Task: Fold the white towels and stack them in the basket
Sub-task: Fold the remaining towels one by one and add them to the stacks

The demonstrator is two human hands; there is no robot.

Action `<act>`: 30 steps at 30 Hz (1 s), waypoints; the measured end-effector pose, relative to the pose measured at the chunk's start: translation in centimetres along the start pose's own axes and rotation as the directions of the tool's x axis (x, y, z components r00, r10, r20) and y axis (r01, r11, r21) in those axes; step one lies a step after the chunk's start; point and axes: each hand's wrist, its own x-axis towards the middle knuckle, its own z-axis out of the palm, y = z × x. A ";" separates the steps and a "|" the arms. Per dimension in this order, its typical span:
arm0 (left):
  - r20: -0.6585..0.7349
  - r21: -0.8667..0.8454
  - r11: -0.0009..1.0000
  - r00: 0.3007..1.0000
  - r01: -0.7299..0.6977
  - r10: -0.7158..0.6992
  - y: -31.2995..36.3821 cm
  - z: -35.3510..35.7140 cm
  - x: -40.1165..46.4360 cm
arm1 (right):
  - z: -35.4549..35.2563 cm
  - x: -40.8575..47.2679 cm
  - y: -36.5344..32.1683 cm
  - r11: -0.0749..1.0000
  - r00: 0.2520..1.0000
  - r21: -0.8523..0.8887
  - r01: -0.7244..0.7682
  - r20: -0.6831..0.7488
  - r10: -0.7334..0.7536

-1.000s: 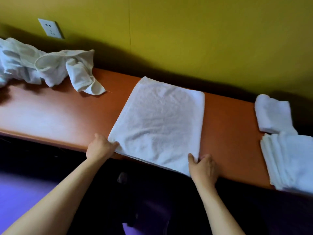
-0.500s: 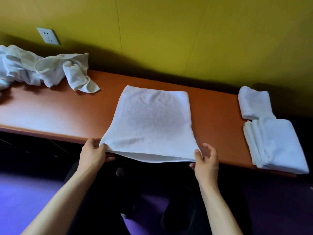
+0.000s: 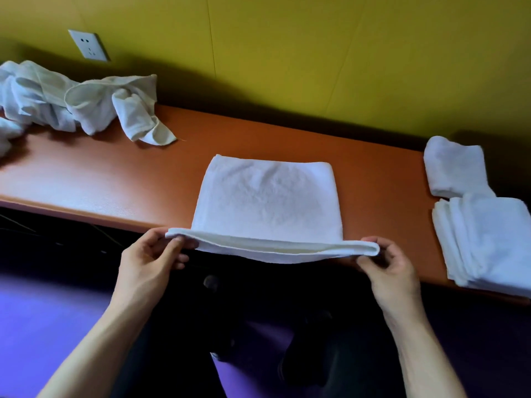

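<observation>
A white towel (image 3: 268, 202), folded flat, lies in the middle of the orange table (image 3: 115, 179). Its near edge is lifted off the table's front edge. My left hand (image 3: 149, 259) pinches the near left corner. My right hand (image 3: 386, 261) pinches the near right corner. A stack of folded white towels (image 3: 485, 239) lies at the right end of the table, with one more folded towel (image 3: 455, 168) behind it. A heap of unfolded white towels (image 3: 71, 99) lies at the far left. No basket is in view.
A yellow wall with a white socket (image 3: 89, 45) runs behind the table. Below the table's front edge are a dark space and a purple floor (image 3: 43, 317).
Both hands have lifted the towel's near edge and drawn it toward me, so it now hangs past the table's front edge. The view has turned a little to the left.
</observation>
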 end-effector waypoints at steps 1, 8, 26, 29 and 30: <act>-0.032 0.063 0.997 0.999 -0.036 0.038 0.0 0.2 0.7 | 0.3 1.2 -0.1 0.997 0.998 -0.062 0.043 -0.048 -0.046; -0.108 0.353 0.916 0.965 -0.189 0.240 1.5 3.1 9.1 | 3.4 11.3 -0.6 0.947 0.956 -0.224 0.229 -0.131 -0.262; -0.036 0.641 0.716 0.920 -0.277 0.389 -4.8 10.9 23.6 | 10.6 24.3 4.2 0.805 0.935 -0.559 0.199 -0.138 -0.327; 0.281 0.707 0.432 0.783 -0.560 0.556 -5.0 12.7 19.1 | 10.3 23.7 3.7 0.547 0.777 -0.655 0.522 0.100 -0.621; 0.389 0.679 0.365 0.733 -0.637 0.558 -4.9 13.5 17.6 | 10.5 23.8 3.7 0.456 0.738 -0.655 0.603 0.241 -0.630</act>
